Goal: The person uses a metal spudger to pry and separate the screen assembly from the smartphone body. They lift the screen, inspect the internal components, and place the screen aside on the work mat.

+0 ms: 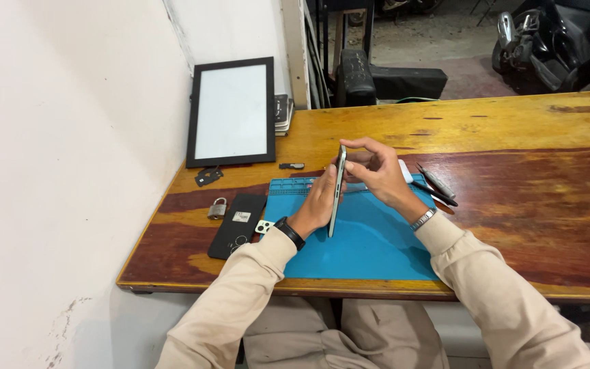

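Two hands are being used over a wooden table (513, 130), largest thing in view, with a white wall to the left. A white panel in a black frame (231, 113) is being leaned against that wall at the table's far left corner. A blue work mat (370, 246) is lying at the near edge, directly under the hands. A black flat cover (237, 225) is lying just left of the mat, a padlock (218, 208) beside it. A slim phone (336, 191) is being held on edge above the mat, upright and slightly tilted. It is being braced by the left hand (317, 203), palm flat against its left face, fingers extended rather than clenched. Its upper part is being pinched by the right hand (377, 171), fingertips curled over the top edge. Dark hand tools (437, 186) are lying just right of the mat, untouched. Judgement: the phone is best kept low over the mat, the left palm supporting the whole face, and fingertip pressure being applied evenly so nothing is being flexed or dropped.
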`<control>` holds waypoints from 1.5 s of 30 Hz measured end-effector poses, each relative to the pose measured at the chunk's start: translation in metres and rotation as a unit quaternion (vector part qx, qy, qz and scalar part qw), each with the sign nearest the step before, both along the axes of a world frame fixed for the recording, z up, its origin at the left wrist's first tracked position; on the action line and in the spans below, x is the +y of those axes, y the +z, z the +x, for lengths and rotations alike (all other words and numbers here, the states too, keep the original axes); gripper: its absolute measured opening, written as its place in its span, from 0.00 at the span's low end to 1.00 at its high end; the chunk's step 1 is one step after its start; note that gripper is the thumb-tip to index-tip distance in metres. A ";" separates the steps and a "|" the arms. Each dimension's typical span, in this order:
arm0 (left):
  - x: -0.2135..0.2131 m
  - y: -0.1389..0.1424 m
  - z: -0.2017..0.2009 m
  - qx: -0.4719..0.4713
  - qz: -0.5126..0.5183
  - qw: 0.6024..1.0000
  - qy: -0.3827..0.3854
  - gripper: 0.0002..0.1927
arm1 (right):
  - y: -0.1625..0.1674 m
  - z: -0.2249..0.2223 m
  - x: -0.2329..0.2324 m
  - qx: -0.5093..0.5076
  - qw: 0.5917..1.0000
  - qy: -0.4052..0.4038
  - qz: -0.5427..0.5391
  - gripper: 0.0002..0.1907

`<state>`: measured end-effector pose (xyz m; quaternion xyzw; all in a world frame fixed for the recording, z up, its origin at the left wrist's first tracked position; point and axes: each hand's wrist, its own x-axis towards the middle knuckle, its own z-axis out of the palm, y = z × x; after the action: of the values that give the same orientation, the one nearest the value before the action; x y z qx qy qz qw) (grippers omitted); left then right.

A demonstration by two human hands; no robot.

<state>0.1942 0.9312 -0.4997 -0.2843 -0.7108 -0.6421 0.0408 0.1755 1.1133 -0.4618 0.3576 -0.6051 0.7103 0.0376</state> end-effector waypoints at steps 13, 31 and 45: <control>0.007 0.027 0.002 0.038 -0.054 0.998 0.010 0.37 | 0.030 0.001 0.014 -0.040 0.998 -0.028 0.029 0.21; 0.005 0.030 0.033 0.097 -0.111 0.987 0.058 0.35 | 0.029 0.016 0.009 -0.191 0.968 0.144 -0.069 0.18; -0.041 0.020 0.019 -0.227 0.151 0.955 -0.118 0.25 | 0.024 0.046 -0.038 -0.160 0.986 0.011 0.039 0.33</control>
<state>0.2134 0.8901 -0.4799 -0.2035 -0.5572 -0.7900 -0.1550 0.2216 1.0756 -0.4382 0.2474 -0.6268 0.7343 -0.0815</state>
